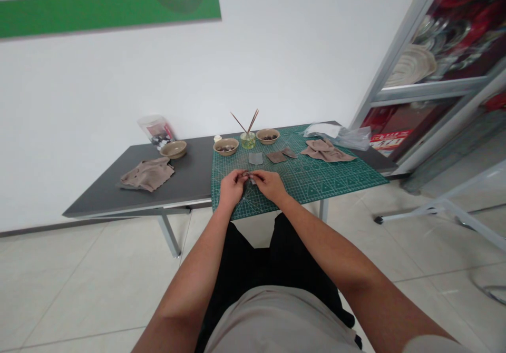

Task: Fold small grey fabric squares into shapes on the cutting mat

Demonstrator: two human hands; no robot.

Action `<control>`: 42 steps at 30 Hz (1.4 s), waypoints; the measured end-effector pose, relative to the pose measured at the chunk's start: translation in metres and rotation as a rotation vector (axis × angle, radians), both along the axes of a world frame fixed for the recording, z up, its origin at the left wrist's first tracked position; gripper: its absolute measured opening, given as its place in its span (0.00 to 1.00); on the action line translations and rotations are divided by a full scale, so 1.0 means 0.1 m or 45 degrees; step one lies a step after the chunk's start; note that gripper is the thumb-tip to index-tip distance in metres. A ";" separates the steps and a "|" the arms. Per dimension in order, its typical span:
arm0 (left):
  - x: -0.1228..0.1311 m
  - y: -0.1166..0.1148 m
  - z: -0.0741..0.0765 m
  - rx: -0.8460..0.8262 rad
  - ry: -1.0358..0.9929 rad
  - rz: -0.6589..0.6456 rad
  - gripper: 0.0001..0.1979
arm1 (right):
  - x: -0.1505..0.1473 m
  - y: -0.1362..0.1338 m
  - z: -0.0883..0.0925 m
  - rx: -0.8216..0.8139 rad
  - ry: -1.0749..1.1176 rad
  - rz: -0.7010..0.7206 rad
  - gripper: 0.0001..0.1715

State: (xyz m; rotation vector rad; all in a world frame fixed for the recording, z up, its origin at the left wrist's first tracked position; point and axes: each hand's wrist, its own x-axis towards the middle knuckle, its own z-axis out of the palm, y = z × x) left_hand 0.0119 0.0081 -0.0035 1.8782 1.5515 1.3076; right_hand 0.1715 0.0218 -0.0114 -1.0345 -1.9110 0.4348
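Note:
My left hand (232, 187) and my right hand (269, 185) meet above the near edge of a green cutting mat (328, 182). Their fingertips pinch a small dark piece (247, 176), too small to identify and partly hidden by my fingers. Just ahead of my hands lie a grey square swatch (255, 158) and a brown swatch (275, 156). A darker swatch (289, 153) lies beside them. A tan bowl of small dark pieces (225, 146) stands at the mat's far edge, and a second bowl (268, 136) stands to its right.
A glass of yellowish liquid holding thin sticks (247, 140) stands between the bowls. Crumpled taupe cloths (326, 151) (147, 174) lie on the mat and the grey table (190, 171). Behind are a tan bowl (173, 149) and plastic bags (157, 130) (340, 137).

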 end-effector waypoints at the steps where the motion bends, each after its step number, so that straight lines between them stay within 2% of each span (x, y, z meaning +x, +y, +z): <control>1: -0.01 0.01 0.00 -0.006 0.015 -0.020 0.08 | 0.00 0.01 0.00 -0.003 0.008 -0.006 0.12; 8: -0.01 0.01 0.01 -0.056 0.092 -0.127 0.09 | 0.01 0.11 -0.03 -0.162 0.161 -0.007 0.10; 13: -0.02 0.03 -0.02 -0.080 -0.106 -0.136 0.11 | 0.02 0.14 -0.02 -0.211 0.333 -0.102 0.10; 16: -0.03 0.05 -0.05 -0.036 -0.261 -0.132 0.10 | 0.01 0.15 -0.04 -0.321 0.528 0.002 0.15; 19: -0.05 0.06 -0.06 0.022 -0.328 -0.115 0.10 | 0.01 0.17 -0.08 -0.395 0.536 0.091 0.19; 22: -0.06 0.07 -0.05 0.063 -0.332 -0.088 0.10 | 0.01 0.20 -0.09 -0.440 0.581 0.130 0.20; 25: -0.07 0.06 -0.04 0.098 -0.375 -0.098 0.11 | 0.01 0.23 -0.07 -0.520 0.764 0.180 0.18; 28: -0.07 0.06 -0.04 0.071 -0.435 -0.115 0.11 | 0.01 0.23 -0.03 -0.566 0.897 0.157 0.16; 31: -0.08 0.07 -0.05 0.029 -0.481 -0.091 0.10 | 0.02 0.21 0.01 -0.605 0.934 0.132 0.15; 35: -0.08 0.09 -0.07 0.023 -0.497 -0.085 0.13 | 0.04 0.21 0.03 -0.676 0.984 0.149 0.12; 42: -0.07 0.09 -0.06 -0.015 -0.563 -0.068 0.12 | 0.03 0.27 -0.01 -0.695 1.092 0.198 0.14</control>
